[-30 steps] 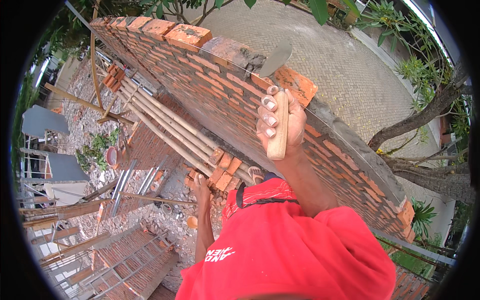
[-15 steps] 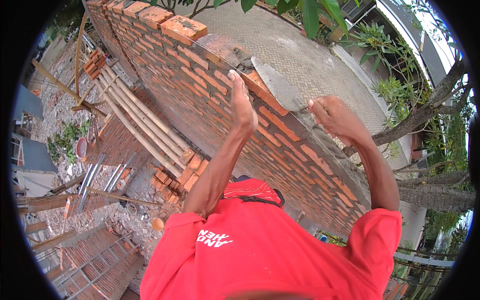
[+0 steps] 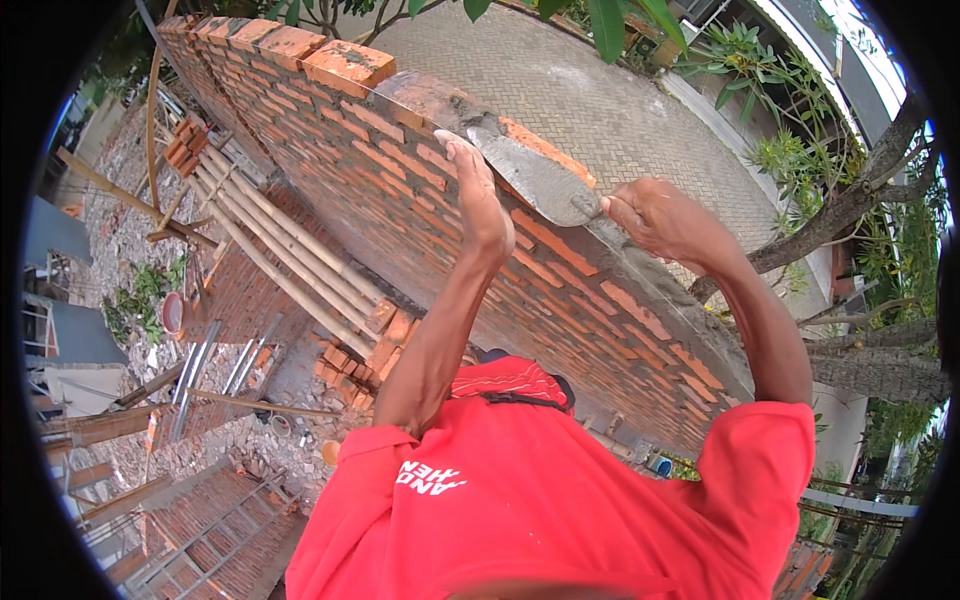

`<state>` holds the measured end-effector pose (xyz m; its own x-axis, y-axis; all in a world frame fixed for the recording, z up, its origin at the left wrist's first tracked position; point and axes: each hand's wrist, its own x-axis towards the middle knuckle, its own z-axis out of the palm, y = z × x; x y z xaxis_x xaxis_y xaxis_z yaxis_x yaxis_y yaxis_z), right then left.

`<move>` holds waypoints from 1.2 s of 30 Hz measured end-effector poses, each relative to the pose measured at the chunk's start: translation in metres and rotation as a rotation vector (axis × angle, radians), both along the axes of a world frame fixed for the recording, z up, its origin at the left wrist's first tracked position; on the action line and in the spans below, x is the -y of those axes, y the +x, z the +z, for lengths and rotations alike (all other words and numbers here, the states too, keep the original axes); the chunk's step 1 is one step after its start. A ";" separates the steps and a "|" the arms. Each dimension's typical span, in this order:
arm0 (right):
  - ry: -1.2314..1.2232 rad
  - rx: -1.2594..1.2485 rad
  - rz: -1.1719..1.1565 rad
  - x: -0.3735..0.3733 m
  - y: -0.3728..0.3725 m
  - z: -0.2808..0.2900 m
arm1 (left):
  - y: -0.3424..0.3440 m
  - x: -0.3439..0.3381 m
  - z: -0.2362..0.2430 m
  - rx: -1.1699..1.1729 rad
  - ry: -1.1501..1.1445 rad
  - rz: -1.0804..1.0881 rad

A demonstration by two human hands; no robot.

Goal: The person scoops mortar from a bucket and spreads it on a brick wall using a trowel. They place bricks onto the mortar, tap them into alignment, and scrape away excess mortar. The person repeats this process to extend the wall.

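My right hand (image 3: 665, 222) is closed round the handle of a pointed trowel (image 3: 537, 180), its grey blade smeared with mortar. The blade lies over the top of the brick wall (image 3: 390, 190), covering most of a brick (image 3: 545, 150) whose orange far edge shows. Against the wall's near face, my left hand (image 3: 478, 200) is open and upright, fingers straight and its fingertips close to the blade's tip. Just left of the blade, grey mortar (image 3: 470, 112) sits on the wall top. Farther left stands a laid brick (image 3: 350, 67) in the top course. The trowel's handle is mostly hidden in my fist.
A taut line (image 3: 410, 105) runs along the wall top. Bamboo poles (image 3: 290, 250) and stacked bricks (image 3: 395, 335) stand at the left, above rubble-strewn ground. Tree branches (image 3: 850, 225) reach in at the right. Paving (image 3: 560, 75) lies beyond the wall.
The trowel has moved left and toward the wall's near edge, and its blade now covers more of the brick. My right hand has moved left with it. My left hand stays by the wall face.
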<state>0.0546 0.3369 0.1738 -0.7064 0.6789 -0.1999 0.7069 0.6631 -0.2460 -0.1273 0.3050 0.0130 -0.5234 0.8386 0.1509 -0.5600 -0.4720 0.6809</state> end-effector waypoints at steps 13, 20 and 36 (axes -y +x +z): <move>0.049 -0.003 0.016 -0.019 -0.005 -0.022 | -0.005 -0.002 -0.001 -0.061 0.088 0.061; -0.253 -0.101 -0.272 -0.018 0.009 0.000 | -0.002 0.000 -0.007 -0.164 0.089 0.049; -0.314 -0.486 -0.377 0.104 0.007 -0.106 | -0.102 0.069 -0.063 -0.081 -0.066 0.243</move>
